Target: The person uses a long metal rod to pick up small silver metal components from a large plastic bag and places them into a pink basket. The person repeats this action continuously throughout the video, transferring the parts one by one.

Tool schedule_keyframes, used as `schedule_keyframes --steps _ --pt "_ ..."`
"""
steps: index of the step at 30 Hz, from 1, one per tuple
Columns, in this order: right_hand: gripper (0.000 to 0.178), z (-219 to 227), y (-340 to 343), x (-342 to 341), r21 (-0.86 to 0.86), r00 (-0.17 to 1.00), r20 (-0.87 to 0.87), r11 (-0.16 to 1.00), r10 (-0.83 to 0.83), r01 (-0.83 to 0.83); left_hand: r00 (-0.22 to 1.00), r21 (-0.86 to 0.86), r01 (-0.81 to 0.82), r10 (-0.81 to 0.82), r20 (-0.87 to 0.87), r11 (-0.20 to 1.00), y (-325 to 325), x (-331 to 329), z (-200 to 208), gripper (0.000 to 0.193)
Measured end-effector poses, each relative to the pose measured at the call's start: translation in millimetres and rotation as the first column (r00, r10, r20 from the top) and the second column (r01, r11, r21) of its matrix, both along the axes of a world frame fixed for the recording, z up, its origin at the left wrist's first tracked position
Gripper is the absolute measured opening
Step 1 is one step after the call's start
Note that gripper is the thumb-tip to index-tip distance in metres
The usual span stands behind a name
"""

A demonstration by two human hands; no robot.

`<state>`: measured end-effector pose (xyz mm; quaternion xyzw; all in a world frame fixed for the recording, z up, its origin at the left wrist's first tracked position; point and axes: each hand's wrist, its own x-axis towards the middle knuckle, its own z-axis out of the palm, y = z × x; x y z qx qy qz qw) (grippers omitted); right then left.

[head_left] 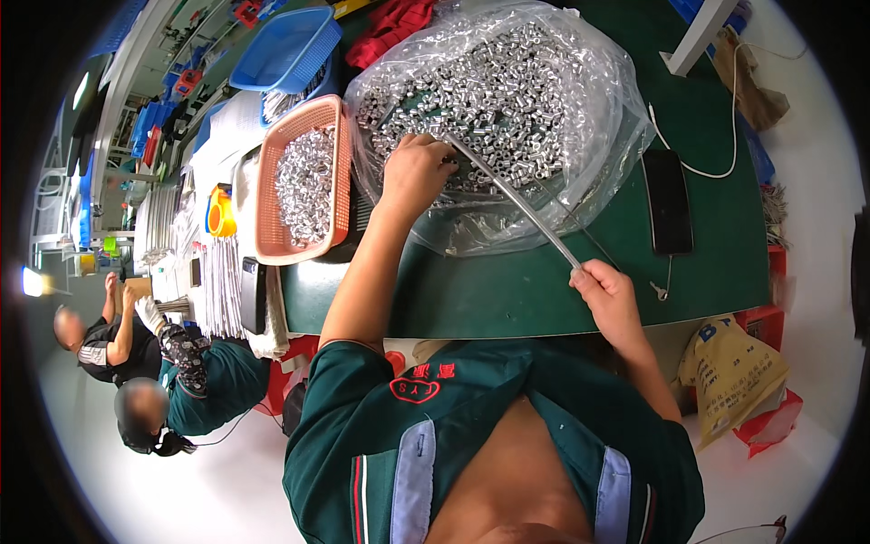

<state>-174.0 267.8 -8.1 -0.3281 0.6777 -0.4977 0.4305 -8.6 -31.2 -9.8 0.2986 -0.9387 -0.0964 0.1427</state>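
One slim, straight rod (526,207), silver-grey with a smooth sheen; it lies at a slant above the heap, its near end pinched between thumb and fingers of the right hand (607,288), its far end just beside the left hand (420,170). Left hand: fingers bent over the near-left part of the heap; whether a piece sits between the tips cannot be told.

Many small metal sleeves (507,113): short, hollow cylinders, bright and hard-edged, heaped loose in a wide mound.

One plastic bag (609,86), transparent, thin and crinkled, spread open around and beneath the sleeves.

One counter (489,299), dark green, flat, faintly glossy.

One salmon-pink basket (341,177), rigid plastic with latticed walls and rounded corners, left of the bag; inside, a bed of small silvery pieces (306,181).

One blue basket (283,56), moulded plastic, behind the pink one.

One red cloth (391,32), soft and rumpled, near the bag's far-left edge.

One phone (668,201), black, a flat rounded slab, right of the bag.

One white cable (730,145), thin, pliant, curved in a loop.
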Motion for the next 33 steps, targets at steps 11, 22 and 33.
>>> schedule_keyframes --steps 11,22,33 --pt "0.02 0.5 0.2 -0.7 0.011 0.999 -0.044 1.0 0.018 -0.018 0.568 0.798 0.597 0.66 -0.491 0.08 -9.2 9.7 0.4 0.02" --pt "0.02 -6.3 0.8 0.7 -0.024 0.997 -0.059 0.999 0.044 -0.046 0.648 0.828 0.531 0.543 -0.534 0.181 1.7 18.3 24.1 0.015" --pt "0.019 -1.9 2.8 -0.6 -0.024 1.0 -0.014 0.999 -0.025 0.024 0.92 0.524 -0.09 0.273 -0.282 0.847 15.9 10.8 25.2 0.024"
